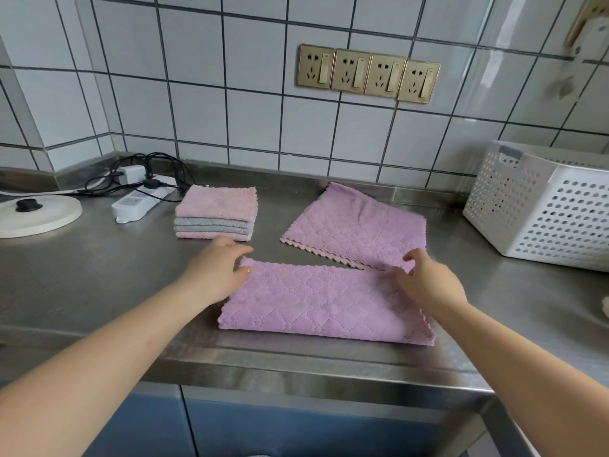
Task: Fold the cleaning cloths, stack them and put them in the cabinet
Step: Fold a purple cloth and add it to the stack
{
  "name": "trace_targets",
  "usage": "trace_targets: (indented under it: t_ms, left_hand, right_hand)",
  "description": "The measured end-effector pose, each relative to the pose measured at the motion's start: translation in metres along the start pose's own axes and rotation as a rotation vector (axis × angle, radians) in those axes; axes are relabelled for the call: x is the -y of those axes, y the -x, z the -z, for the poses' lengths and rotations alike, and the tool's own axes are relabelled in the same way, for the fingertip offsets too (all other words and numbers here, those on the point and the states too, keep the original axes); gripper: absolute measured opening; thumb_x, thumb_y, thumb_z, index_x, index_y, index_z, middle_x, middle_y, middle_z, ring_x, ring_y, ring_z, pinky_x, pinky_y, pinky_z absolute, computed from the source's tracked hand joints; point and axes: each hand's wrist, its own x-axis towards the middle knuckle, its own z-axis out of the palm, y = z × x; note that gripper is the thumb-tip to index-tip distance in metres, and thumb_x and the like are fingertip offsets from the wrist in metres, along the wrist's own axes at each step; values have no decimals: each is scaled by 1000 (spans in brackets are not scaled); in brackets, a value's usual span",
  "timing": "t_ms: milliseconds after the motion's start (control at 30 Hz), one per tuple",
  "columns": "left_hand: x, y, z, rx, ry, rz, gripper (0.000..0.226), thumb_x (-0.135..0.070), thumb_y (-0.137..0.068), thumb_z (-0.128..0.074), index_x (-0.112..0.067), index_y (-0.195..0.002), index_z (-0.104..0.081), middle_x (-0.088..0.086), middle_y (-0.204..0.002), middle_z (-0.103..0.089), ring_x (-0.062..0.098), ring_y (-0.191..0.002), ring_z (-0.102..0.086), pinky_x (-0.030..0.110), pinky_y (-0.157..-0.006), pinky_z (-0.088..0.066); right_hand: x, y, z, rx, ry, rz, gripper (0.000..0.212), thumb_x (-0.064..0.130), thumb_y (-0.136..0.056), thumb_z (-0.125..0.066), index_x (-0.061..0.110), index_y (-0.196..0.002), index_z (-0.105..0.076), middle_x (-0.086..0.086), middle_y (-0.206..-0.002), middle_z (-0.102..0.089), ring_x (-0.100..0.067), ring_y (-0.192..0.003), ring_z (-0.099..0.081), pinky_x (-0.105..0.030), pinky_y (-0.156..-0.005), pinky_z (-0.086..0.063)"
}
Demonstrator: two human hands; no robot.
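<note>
Both bare forearms reach forward, the left hand [220, 269] lying palm-down with fingers spread, the right hand [425, 281] palm-down with fingers curled in a loose grip.

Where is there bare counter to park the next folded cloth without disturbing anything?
Bare steel lies left of the half-folded purple cloth, between the white round lid and the left hand, and in front of the folded stack. Another patch sits between the unfolded purple cloth and the perforated white basket. The back-left corner is crowded by the power strip and cables.
</note>
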Motion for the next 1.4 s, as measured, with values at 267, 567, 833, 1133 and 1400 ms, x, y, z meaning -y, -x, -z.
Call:
trace_targets:
  t_ms: [267, 567, 833, 1133, 1400]
  left_hand:
    - [-80, 18, -36, 54, -129, -322, 41, -17, -95, -38, -12, -135, -46, 3, -145, -42, 20, -137, -34, 34, -111, -28]
    - [-69, 32, -50, 196, -265, -169, 60, -47, -98, -22, -20, -151, -10, -3, -159, 0, 14, -146, 1, 35, -118, -2]
    - [-52, 32, -40, 217, -268, -70, 65, -57, -95, -22, -25, -150, -11, -4, -159, -1, 15, -146, 2, 37, -119, 1]
    - [-34, 37, -25, 223, -276, 39, 56, -50, -98, -20, -28, -149, -15, -6, -159, -2, 16, -146, 4, 58, -113, 6]
    - [-84, 77, -47, -106, -318, -711, 19, -23, -57, -70, -31, -74, -69, -12, -70, -64, 11, -63, -62, 25, -81, -51]
  right_hand:
    - [79, 47, -22, 112, 85, 424, 47, 30, -96, -41, 23, -142, -37, -4, -153, -26, -25, -138, -30, -45, -111, -27]
    - [62, 60, -46, 242, 228, 411, 65, 63, -91, -15, 34, -149, -13, 2, -160, -5, -16, -147, -3, -48, -117, -6]
    - [27, 49, -29, 268, 287, 313, 73, 71, -88, -14, 34, -150, -6, 2, -160, -1, -17, -147, 0, -47, -118, -5]
    - [6, 43, -16, 173, 377, 274, 68, 66, -91, -17, 28, -147, -25, 1, -157, -18, -20, -146, -11, -49, -117, -5]
    - [70, 27, -15, 193, 92, 522, 31, 15, -94, -40, 23, -119, -56, 4, -124, -59, -20, -115, -53, -35, -104, -30]
